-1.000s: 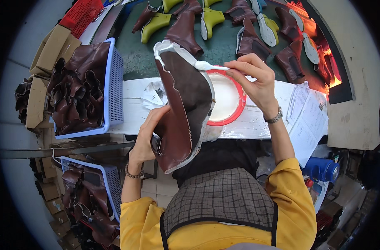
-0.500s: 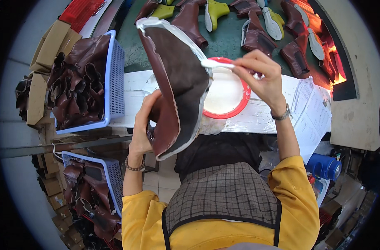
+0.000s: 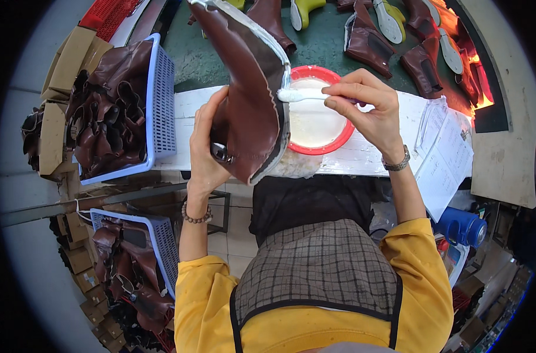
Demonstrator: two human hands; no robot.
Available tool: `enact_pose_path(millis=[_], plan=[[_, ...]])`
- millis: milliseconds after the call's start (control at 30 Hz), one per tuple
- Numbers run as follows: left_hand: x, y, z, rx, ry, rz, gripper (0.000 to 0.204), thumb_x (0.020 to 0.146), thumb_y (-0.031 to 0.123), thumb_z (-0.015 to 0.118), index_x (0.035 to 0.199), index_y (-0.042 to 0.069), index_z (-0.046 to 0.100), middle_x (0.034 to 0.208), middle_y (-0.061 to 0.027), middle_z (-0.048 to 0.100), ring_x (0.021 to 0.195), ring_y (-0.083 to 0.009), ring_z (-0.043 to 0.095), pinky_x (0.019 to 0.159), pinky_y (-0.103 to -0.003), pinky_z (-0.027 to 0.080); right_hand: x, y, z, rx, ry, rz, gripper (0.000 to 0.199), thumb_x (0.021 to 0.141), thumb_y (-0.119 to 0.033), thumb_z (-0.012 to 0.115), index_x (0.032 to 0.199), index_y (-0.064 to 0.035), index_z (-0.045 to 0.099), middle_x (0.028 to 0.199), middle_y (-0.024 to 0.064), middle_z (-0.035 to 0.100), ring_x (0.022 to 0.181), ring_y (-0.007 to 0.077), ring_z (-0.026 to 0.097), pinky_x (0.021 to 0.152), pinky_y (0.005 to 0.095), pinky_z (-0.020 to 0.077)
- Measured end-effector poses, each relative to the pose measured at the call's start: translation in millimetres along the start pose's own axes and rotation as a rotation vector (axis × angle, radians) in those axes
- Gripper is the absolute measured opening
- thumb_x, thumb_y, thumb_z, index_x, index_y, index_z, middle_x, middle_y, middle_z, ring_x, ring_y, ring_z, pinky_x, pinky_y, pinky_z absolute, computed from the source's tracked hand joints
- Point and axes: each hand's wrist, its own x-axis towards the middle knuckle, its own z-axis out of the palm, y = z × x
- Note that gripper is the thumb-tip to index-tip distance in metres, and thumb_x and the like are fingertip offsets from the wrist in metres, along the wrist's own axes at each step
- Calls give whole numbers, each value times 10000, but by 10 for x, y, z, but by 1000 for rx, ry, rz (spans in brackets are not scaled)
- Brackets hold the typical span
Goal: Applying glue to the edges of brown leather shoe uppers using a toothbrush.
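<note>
My left hand (image 3: 206,144) grips a brown leather boot upper (image 3: 247,112) by its side and holds it up over the near edge of the table. White paste coats the upper's long right-hand edge, and its dark lining shows only as a narrow strip. Between the thumb and fingers of my right hand (image 3: 371,109) is a toothbrush (image 3: 303,95), its whitened head against that coated edge. Just behind and below the brush stands a red-rimmed bowl (image 3: 324,148) of white paste (image 3: 315,126). The upper hides the bowl's left part.
Blue baskets (image 3: 161,106) of brown uppers stand at my left, one higher than the other, beside cardboard boxes (image 3: 74,62). Across the green work surface (image 3: 221,65) lie brown boots (image 3: 368,44) and yellow-green lasts (image 3: 306,13). Papers (image 3: 447,147) and a blue bottle (image 3: 465,226) are at right.
The boot upper has swung round, so more of its brown outside and less of its lining faces me. Its lower end has risen. The toothbrush stays along its edge.
</note>
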Motion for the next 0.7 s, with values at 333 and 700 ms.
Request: enact_pose_path(millis=[333, 700], plan=[[252, -202, 133, 113, 233, 170, 898, 746, 19, 792, 1549, 42, 390, 1429, -125, 552, 1265, -224, 570, 1044, -329, 454, -47, -149, 21, 6, -126, 14, 168, 785, -37, 845, 948, -44, 807, 837, 50, 698, 725, 142, 660, 618, 261, 508], [48, -290, 13, -18, 297, -28, 814, 679, -79, 782, 1441, 24, 512, 1289, -98, 616, 1128, -193, 636, 939, -314, 531, -143, -16, -73, -110, -51, 191, 115, 844, -109, 799, 949, -60, 793, 818, 60, 712, 638, 151, 635, 547, 277, 465]])
